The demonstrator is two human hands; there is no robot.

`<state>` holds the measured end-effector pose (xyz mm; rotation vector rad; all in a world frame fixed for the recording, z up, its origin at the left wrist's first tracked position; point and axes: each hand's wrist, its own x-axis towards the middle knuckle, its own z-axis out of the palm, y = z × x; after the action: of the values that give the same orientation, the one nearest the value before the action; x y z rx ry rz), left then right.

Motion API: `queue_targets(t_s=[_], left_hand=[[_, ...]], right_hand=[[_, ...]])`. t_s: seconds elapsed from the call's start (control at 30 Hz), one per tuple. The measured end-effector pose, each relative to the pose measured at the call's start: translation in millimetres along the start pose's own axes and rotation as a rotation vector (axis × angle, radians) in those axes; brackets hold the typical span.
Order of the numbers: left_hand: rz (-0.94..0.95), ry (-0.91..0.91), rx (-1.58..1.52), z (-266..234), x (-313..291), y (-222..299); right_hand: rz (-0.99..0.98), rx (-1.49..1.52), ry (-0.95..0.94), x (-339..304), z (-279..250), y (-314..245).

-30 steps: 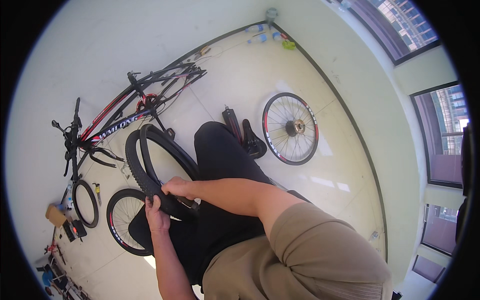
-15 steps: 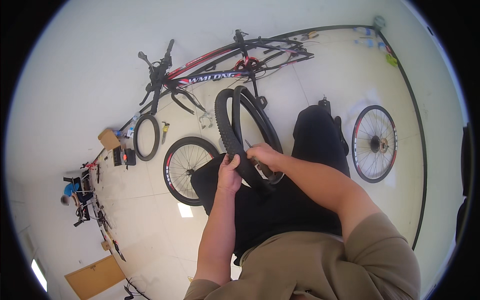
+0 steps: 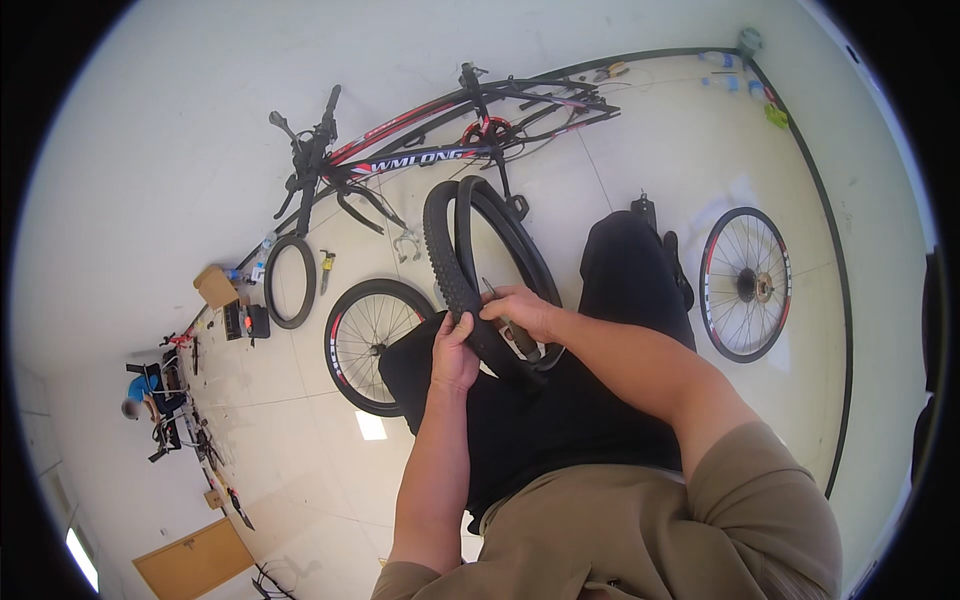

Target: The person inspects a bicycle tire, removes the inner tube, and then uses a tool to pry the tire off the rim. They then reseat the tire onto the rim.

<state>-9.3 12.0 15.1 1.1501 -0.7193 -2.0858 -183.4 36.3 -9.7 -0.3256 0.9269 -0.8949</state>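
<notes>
A black knobbly bicycle tyre [image 3: 442, 255] stands upright over my lap. My left hand [image 3: 455, 358] is closed round its near left side, thumb on the tread. A smooth black band that looks like an inner tube [image 3: 464, 235] runs inside the tyre down to my right hand [image 3: 520, 312]. The right fingers are closed there, knuckles up, close to my left thumb. A thin pointed piece [image 3: 488, 286], perhaps a valve stem, sticks up beside the right hand. What lies under the right palm is partly hidden.
A bicycle frame [image 3: 420, 158] with handlebar leans along the wall. One wheel [image 3: 378, 345] lies left of my knee, another wheel [image 3: 746, 285] to the right. Farther left are a loose tyre [image 3: 291, 282], a yellow-handled tool [image 3: 326, 270], a cardboard box [image 3: 215, 287] and another person [image 3: 143, 390].
My right thumb and fingers have come slightly closer to my left thumb. The tyre sits a little more upright. The whole view has shifted slightly.
</notes>
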Motion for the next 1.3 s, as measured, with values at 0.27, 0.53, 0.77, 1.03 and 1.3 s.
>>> queue_targets(t_s=[0.27,0.53,0.77,1.03,1.3], left_hand=[[-0.063,-0.009,-0.033,9,17,27],[-0.046,0.36,0.362,8,55,42],[0.105,0.501,0.422,27,53,32],[0.077,0.398,0.15,-5,57,27],[0.247,0.392,0.171,32,34,36]], right_hand=[[0.055,-0.13,-0.016,7,-4,7],[0.046,-0.309,-0.018,1,-1,5],[0.031,-0.399,0.027,2,-3,5],[-0.047,-0.558,0.019,-3,3,-7],[0.021,-0.142,-0.227,-3,-7,-17]])
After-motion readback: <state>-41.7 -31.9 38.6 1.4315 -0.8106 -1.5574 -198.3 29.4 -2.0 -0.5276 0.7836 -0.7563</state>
